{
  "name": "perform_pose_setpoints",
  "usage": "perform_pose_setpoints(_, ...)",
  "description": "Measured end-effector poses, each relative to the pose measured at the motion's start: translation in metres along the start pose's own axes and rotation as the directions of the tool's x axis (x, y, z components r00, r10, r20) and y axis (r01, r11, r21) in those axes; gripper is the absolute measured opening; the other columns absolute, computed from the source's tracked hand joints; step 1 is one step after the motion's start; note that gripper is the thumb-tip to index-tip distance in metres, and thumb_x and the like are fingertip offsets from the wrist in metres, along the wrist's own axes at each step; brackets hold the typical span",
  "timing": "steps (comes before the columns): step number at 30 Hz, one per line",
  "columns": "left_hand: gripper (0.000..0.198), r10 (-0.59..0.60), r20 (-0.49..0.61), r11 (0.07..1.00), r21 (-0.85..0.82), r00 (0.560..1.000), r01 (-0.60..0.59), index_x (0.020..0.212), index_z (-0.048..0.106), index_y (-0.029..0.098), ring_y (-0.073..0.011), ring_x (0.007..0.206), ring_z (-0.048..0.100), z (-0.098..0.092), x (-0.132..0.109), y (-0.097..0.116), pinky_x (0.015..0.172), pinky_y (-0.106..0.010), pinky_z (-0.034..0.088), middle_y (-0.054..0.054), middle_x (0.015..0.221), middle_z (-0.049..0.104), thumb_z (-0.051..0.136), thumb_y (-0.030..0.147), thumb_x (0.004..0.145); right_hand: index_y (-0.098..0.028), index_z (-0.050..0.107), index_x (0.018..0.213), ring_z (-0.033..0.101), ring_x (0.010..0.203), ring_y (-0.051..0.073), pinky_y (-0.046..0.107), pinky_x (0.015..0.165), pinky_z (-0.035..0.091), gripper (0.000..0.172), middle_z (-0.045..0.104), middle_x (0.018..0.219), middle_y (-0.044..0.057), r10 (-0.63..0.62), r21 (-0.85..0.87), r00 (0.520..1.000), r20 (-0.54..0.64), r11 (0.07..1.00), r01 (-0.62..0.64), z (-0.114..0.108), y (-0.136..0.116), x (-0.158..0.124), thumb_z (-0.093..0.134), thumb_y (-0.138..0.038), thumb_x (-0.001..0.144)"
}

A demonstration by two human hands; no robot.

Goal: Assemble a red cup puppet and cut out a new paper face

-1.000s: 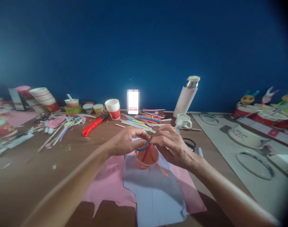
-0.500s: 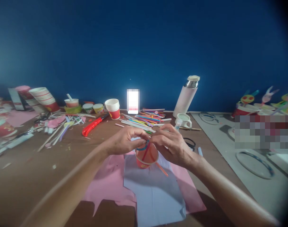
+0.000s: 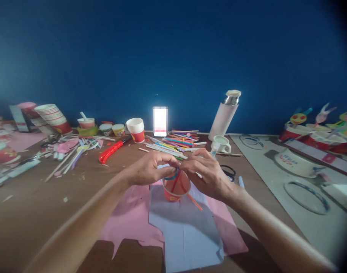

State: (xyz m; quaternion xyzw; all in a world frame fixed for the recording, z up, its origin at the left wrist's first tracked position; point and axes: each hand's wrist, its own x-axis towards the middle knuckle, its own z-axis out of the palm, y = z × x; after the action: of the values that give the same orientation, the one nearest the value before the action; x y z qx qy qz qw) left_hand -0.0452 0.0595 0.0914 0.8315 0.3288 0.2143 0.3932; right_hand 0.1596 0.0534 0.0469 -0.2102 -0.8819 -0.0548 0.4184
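Note:
A red paper cup [image 3: 175,198] stands upright in front of me on a light blue paper sheet [image 3: 187,235]. My left hand [image 3: 150,168] pinches at the cup's far rim, its thumb and fingertips on a thin blue straw [image 3: 171,176]. From the right, my right hand [image 3: 204,170] has its fingers drawn together at the same spot, round the top of a pink straw [image 3: 176,181] that slants down into the cup. An orange straw [image 3: 195,203] sticks out past the cup's near right side. The fingertips partly hide where the straws meet.
Under the blue sheet lies pink paper [image 3: 128,220]. Colourful straws [image 3: 179,144] are heaped behind my hands, beside stacked paper cups [image 3: 137,134] and a red-handled cutter [image 3: 112,151]. A thermos [image 3: 223,117] and mug [image 3: 222,144] stand back right; black scissors handles [image 3: 229,172] lie nearer.

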Motion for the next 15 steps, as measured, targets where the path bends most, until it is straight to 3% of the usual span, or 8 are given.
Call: perform_pose_setpoints(15, 0.018, 0.021, -0.06, 1.0, -0.006, 0.998, -0.021, 0.092, 0.064, 0.016, -0.0154, 0.084, 0.06, 0.0047, -0.0003, -0.0018, 0.079, -0.028, 0.045, -0.003, 0.089, 0.067, 0.059, 0.02, 0.076, -0.019, 0.055, 0.093, 0.06, 0.068, 0.012, 0.032, 0.078, 0.04, 0.018, 0.068, 0.079, 0.0, 0.017, 0.033, 1.0, -0.006, 0.999, -0.016, 0.0008, -0.0001, 0.0, 0.048, -0.005, 0.084)
